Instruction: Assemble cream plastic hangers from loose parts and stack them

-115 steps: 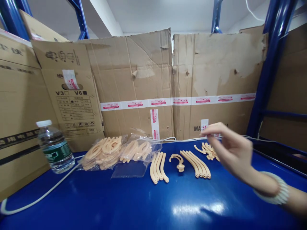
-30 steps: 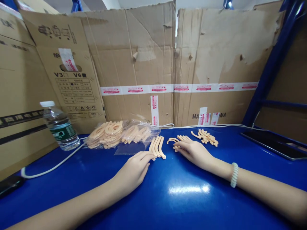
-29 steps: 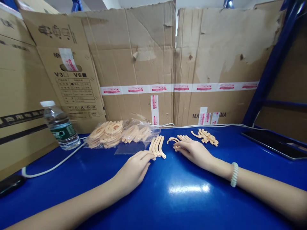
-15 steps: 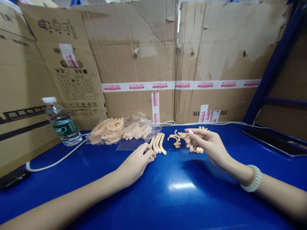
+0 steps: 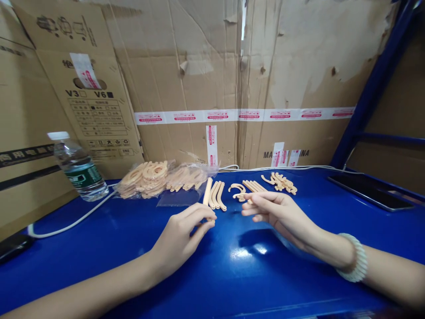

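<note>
My left hand [image 5: 186, 232] is closed around a slim beige strip [image 5: 207, 191], which stands up out of the fingers with its lower end showing near the thumb. Beside it on the blue table lie several curved beige strips [image 5: 218, 196] in a row. My right hand [image 5: 282, 217] is held above the table, thumb and fingers pinching a small beige piece [image 5: 250, 201] mostly covered by the fingertips. Just beyond that hand are hook-shaped beige pieces [image 5: 236, 188], a row of straight beige sticks [image 5: 255, 185] and a cluster of wavy beige pieces [image 5: 282, 182].
Clear plastic bags of beige parts [image 5: 154, 179] lie at the back left, near a water bottle [image 5: 81, 170]. A dark phone [image 5: 370, 192] rests at the right. Cardboard sheets [image 5: 186, 84] wall the back; a white cable [image 5: 69, 230] crosses the left side.
My left hand has lifted a strip from beside the row. My right hand has moved down and left, towards my left hand, with the small piece. The view has shifted slightly.
</note>
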Demonstrator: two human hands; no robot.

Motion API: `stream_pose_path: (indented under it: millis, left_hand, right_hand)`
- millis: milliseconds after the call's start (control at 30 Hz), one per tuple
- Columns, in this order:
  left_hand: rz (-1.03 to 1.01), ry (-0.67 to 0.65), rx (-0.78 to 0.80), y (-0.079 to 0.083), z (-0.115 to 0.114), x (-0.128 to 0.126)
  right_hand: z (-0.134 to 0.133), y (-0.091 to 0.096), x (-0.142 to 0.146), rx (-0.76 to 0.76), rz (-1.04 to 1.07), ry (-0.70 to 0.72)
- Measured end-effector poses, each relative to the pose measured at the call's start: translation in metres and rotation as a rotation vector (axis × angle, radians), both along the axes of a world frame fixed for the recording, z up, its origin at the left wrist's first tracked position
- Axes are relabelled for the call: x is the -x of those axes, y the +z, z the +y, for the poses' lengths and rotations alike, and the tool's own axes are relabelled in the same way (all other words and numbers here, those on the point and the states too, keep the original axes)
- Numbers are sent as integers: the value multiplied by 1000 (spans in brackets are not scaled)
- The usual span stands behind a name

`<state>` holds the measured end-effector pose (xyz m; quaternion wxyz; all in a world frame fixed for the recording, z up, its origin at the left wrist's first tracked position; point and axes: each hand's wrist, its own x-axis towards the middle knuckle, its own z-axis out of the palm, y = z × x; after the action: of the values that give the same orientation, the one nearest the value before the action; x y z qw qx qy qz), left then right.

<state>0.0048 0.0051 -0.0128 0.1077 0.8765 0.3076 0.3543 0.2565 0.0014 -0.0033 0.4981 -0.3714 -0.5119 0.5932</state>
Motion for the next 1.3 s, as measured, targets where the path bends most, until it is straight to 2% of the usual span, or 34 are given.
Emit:
stream_pose_path:
  millis: [133, 333, 500, 600, 667, 800, 967, 1100, 1300]
  left_hand:
    - [-234, -5, 268, 3, -4, -7]
    - [-481, -39, 701, -6, 2, -13]
    - [-657, -74, 851, -6, 2, -17]
    - [-588, -89, 937, -4, 2, -18]
    - [-519, -94, 908, -4, 2, -19]
    - [-432, -89, 731, -5, 2, -22]
    - [-420, -56, 741, -11, 2, -27]
    - [-453, -108, 722, -14, -1, -30]
    - [-414, -96, 536, -8, -8, -31]
  right_hand:
    - [0, -10, 6, 36, 5, 46]
    - [0, -16, 12, 44, -5, 100]
    - [2, -17, 11, 73, -10, 72]
    - [2, -18, 12, 83, -11, 102]
    - [2, -19, 14, 83, -21, 136]
    - [1, -20, 18, 39, -20, 191]
    - [0, -19, 17, 40, -58, 252]
    - [0, -19, 15, 56, -91, 264]
    - [0, -14, 15, 83, -86, 301]
